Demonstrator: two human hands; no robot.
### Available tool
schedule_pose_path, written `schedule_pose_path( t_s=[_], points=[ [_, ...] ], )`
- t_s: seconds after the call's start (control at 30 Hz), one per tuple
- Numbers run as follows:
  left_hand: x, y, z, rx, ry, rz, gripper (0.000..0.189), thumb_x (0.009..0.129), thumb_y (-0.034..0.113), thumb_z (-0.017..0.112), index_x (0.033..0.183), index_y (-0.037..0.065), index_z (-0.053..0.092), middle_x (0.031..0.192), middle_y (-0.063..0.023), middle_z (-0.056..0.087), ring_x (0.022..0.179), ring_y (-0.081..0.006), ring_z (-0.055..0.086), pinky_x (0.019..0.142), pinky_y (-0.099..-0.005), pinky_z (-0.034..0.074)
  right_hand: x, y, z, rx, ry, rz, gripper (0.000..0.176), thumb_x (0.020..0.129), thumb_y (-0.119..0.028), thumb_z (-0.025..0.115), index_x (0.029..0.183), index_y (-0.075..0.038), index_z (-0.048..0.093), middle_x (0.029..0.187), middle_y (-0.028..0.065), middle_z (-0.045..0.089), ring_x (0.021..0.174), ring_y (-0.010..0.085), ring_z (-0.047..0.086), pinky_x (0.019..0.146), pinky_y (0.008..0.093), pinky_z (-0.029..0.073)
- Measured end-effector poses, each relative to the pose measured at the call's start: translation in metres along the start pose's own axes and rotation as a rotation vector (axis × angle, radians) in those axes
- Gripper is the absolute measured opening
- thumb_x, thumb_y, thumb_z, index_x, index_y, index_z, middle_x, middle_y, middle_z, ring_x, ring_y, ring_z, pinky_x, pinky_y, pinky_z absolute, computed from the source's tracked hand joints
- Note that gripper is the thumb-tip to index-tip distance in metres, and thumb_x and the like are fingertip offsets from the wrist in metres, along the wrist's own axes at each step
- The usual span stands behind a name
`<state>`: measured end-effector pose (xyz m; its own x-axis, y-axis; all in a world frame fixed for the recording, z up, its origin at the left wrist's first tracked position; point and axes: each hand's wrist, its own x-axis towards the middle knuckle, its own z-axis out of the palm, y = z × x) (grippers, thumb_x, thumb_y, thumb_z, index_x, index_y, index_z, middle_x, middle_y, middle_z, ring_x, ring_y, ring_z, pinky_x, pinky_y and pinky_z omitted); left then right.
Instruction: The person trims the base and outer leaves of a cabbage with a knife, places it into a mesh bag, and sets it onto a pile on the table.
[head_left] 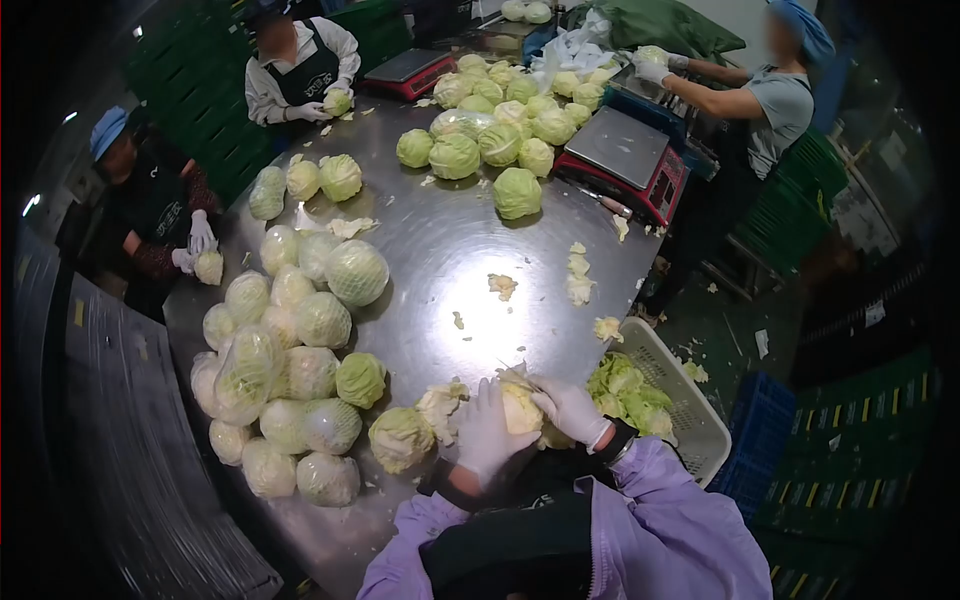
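Note:
Both my hands wear white gloves and are at a pale cabbage by the table's near edge. My left hand lies flat against its left side, fingers stretched out. On the cabbage's right, my right hand has its fingers bent toward the top; whether it holds something small there I cannot make out. Loose outer leaves lie just left of my left hand, beside another cabbage. A greener cabbage sits farther left, next to a pile of wrapped cabbages.
A white basket of green leaves stands at my right. Across the metal table are loose cabbages, a red scale and another scale. Three people work around the far and left sides. Leaf scraps dot the surface.

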<state>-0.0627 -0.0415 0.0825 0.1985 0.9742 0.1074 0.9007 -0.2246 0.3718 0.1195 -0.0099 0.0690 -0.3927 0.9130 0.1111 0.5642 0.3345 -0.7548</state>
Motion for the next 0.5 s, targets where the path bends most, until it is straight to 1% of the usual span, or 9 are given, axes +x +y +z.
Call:
schedule_pose_path(
  t_s=[0.03,0.1,0.17,0.2,0.27,0.37,0.43,0.47,0.5],
  points=[
    [0.001,-0.003,0.002,-0.046,-0.023,-0.029,0.099,0.059,0.05,0.078,0.13,-0.007,0.038,0.124,-0.0256,0.049,0.106,-0.0376,0.053,0.088,-0.0444,0.044,-0.001,-0.005,0.004,0.004,-0.005,-0.003,0.046,0.091,-0.028,0.055,0.131,-0.007,0.048,0.104,0.0202,0.063,0.092,0.0385,0.061,0.08,0.0412,0.049],
    [0.005,-0.005,0.0,-0.096,-0.048,-0.065,0.098,0.059,0.051,0.078,0.128,-0.008,0.04,0.124,-0.0261,0.049,0.106,-0.0386,0.053,0.09,-0.0452,0.043,-0.008,-0.023,0.012,-0.181,0.028,0.016,0.051,0.091,-0.03,0.055,0.136,-0.008,0.043,0.107,0.0217,0.061,0.093,0.0397,0.06,0.081,0.0421,0.049],
    [0.017,0.0,-0.01,-0.145,-0.323,-0.173,0.096,0.059,0.051,0.078,0.126,-0.007,0.041,0.122,-0.0257,0.05,0.105,-0.0375,0.053,0.089,-0.0445,0.043,-0.007,-0.029,0.013,-0.257,0.054,0.035,0.055,0.091,-0.032,0.054,0.138,-0.008,0.038,0.109,0.0226,0.06,0.095,0.0403,0.06,0.082,0.0424,0.049],
    [0.019,0.001,-0.012,-0.146,-0.324,-0.172,0.096,0.059,0.051,0.078,0.126,-0.007,0.041,0.122,-0.0257,0.05,0.105,-0.0375,0.053,0.089,-0.0445,0.043,-0.004,-0.024,0.011,-0.182,0.018,0.11,0.053,0.092,-0.032,0.053,0.137,-0.008,0.04,0.109,0.0222,0.06,0.095,0.0397,0.06,0.082,0.0418,0.049],
    [0.022,0.003,-0.015,-0.157,-0.187,-0.065,0.092,0.06,0.05,0.077,0.124,-0.007,0.042,0.12,-0.0249,0.05,0.102,-0.0371,0.054,0.089,-0.0453,0.043,0.002,-0.014,0.009,-0.109,-0.007,0.19,0.051,0.093,-0.032,0.052,0.136,-0.008,0.042,0.109,0.0217,0.061,0.095,0.0391,0.061,0.082,0.0412,0.049],
    [0.027,0.004,-0.02,-0.123,-0.248,-0.048,0.095,0.061,0.047,0.078,0.131,-0.003,0.038,0.121,-0.0207,0.047,0.097,-0.0345,0.056,0.083,-0.0423,0.046,0.01,0.003,-0.002,-0.08,-0.027,0.206,0.045,0.094,-0.033,0.051,0.131,-0.008,0.048,0.108,0.0211,0.062,0.096,0.0375,0.061,0.082,0.0406,0.049],
    [0.019,0.002,-0.019,-0.102,-0.173,-0.006,0.096,0.06,0.047,0.078,0.131,-0.003,0.038,0.125,-0.0209,0.045,0.099,-0.0352,0.055,0.085,-0.0427,0.046,0.016,0.018,-0.012,0.165,-0.021,0.352,0.039,0.095,-0.033,0.05,0.125,-0.008,0.054,0.105,0.0207,0.064,0.095,0.0366,0.062,0.081,0.04,0.049],
    [0.015,0.0,-0.019,-0.082,-0.099,0.03,0.096,0.06,0.048,0.078,0.132,-0.002,0.038,0.13,-0.021,0.043,0.102,-0.0358,0.054,0.086,-0.0431,0.045,0.015,0.027,-0.007,0.156,0.052,0.256,0.039,0.092,-0.035,0.054,0.12,-0.009,0.057,0.094,0.0198,0.066,0.088,0.0371,0.063,0.076,0.0401,0.051],
    [0.014,-0.003,-0.018,-0.078,-0.098,0.026,0.096,0.06,0.048,0.078,0.132,-0.002,0.038,0.13,-0.021,0.043,0.102,-0.0358,0.054,0.086,-0.0431,0.045,0.017,0.02,-0.007,0.159,0.049,0.253,0.039,0.092,-0.035,0.054,0.12,-0.009,0.057,0.094,0.0198,0.066,0.088,0.0371,0.063,0.076,0.0401,0.051]
  ],
)
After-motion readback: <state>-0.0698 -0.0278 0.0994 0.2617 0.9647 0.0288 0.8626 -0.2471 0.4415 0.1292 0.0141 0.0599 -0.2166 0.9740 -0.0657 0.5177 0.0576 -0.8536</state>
